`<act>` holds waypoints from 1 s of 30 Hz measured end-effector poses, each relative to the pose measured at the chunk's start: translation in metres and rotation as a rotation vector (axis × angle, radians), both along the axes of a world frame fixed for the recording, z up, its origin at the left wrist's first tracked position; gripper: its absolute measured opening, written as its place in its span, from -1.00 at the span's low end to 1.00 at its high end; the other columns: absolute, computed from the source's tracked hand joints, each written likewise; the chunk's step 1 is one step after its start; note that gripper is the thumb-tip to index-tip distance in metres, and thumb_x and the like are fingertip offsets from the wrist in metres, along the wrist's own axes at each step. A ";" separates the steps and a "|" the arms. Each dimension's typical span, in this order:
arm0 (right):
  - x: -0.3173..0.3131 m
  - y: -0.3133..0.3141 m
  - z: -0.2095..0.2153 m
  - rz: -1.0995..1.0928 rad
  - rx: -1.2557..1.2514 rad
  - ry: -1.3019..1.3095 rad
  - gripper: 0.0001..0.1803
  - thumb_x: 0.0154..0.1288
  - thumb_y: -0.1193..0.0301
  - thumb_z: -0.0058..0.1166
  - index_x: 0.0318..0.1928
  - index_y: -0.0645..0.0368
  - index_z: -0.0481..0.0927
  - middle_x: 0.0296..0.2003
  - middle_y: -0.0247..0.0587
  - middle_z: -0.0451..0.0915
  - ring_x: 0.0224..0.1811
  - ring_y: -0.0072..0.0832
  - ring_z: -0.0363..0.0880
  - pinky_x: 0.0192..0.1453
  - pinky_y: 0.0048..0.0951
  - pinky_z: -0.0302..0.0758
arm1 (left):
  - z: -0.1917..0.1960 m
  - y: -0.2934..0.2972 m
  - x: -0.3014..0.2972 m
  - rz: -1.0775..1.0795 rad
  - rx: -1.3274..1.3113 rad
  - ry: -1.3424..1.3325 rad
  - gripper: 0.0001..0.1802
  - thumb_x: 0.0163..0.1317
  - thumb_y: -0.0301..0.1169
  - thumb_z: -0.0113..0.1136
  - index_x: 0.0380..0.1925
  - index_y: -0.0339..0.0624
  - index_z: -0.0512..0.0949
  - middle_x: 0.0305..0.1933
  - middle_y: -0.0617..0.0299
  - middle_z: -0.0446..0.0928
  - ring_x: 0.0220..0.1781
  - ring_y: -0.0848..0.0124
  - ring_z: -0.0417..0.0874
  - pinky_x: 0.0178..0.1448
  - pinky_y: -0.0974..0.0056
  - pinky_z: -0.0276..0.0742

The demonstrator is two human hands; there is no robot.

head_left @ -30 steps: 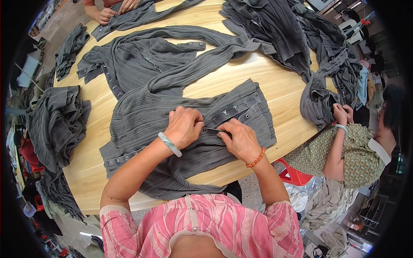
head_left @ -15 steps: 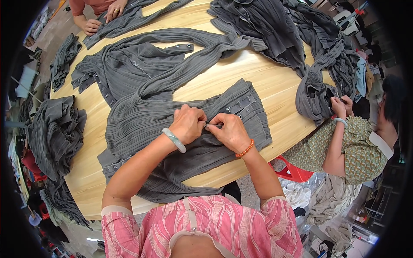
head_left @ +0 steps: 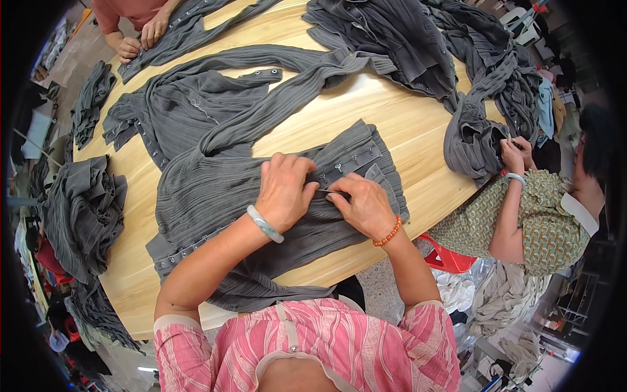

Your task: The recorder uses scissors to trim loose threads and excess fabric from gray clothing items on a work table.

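Garment (head_left: 215, 196): grey, pleated, spread flat on the table (head_left: 398, 111) at 6 o'clock, just ahead of the person; a placket (head_left: 353, 160) with metal snaps runs along its upper right edge, a second snap strip along its lower left edge

Left hand (head_left: 282, 189): pale green bangle at the wrist, fingers curled down, pinching a fold of the garment just under the placket

Right hand (head_left: 366, 206): orange bead bracelet at the wrist, thumb and forefinger nipping the same fold; its fingertips meet those of the left hand

Second garment (head_left: 196, 111): same grey cloth, at 11 o'clock, one long sleeve stretching toward 1 o'clock

Pile (head_left: 418, 46): grey garments heaped from 12 to 2 o'clock, trailing over the table edge

Co-worker at 3 o'clock: patterned top (head_left: 542, 222), hands (head_left: 513, 157) on the hanging end of the pile

Second co-worker at 11 o'clock: hands (head_left: 140, 39) on another grey piece

Stack (head_left: 81, 215): grey garments at 9 o'clock, off the table

Table: round, light wood
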State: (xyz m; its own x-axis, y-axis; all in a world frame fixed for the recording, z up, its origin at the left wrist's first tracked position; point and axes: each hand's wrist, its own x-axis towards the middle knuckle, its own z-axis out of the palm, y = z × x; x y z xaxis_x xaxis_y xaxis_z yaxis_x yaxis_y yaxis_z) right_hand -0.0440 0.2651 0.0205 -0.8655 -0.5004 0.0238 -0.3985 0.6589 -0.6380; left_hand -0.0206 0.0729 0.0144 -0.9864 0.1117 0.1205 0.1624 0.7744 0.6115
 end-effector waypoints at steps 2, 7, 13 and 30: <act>-0.002 -0.002 -0.002 -0.024 -0.006 -0.015 -0.86 0.16 0.38 0.27 -0.31 0.17 0.69 -0.39 -0.11 0.60 -0.40 -0.16 0.60 -0.29 -0.25 0.52 | -0.002 0.009 -0.006 -0.047 -0.017 0.146 -0.78 0.05 -0.45 0.30 -0.25 -0.19 0.60 -0.25 0.13 0.58 -0.06 0.13 0.48 0.06 0.09 0.28; -0.010 -0.004 -0.014 -0.070 -0.059 -0.070 -0.86 0.14 0.40 0.27 -0.32 0.21 0.68 -0.40 -0.09 0.61 -0.47 -0.22 0.59 -0.33 -0.27 0.52 | -0.006 0.017 -0.019 -0.072 -0.101 -0.080 -0.85 0.03 -0.51 0.24 -0.34 -0.22 0.63 -0.28 0.07 0.60 -0.08 0.12 0.49 0.06 0.11 0.27; -0.020 -0.007 -0.016 -0.100 -0.075 -0.189 -0.82 0.10 0.41 0.28 -0.34 0.28 0.68 -0.46 -0.03 0.66 -0.50 -0.25 0.62 -0.33 -0.32 0.54 | -0.012 0.017 -0.021 -0.077 -0.077 -0.131 -0.92 0.02 -0.55 0.21 -0.43 -0.21 0.60 -0.32 0.05 0.61 -0.12 0.10 0.49 0.02 0.09 0.30; -0.076 -0.018 0.000 0.002 0.144 -0.786 -0.71 -0.01 0.31 0.45 -0.52 0.30 0.68 -0.67 -0.14 0.61 -0.68 -0.46 0.57 -0.49 -0.42 0.51 | -0.011 0.011 -0.026 -0.123 0.004 -0.157 -0.94 0.04 -0.55 0.19 -0.44 -0.21 0.60 -0.34 0.07 0.59 -0.14 0.08 0.50 0.00 0.07 0.31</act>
State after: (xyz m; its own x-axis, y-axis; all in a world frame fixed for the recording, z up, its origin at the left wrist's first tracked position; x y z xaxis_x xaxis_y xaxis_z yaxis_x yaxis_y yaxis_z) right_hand -0.1202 0.2476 0.0206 -0.6013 -0.4533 -0.6580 0.1315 0.7561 -0.6411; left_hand -0.0466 0.0843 0.0032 -0.9720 0.2327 -0.0331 0.1581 0.7517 0.6402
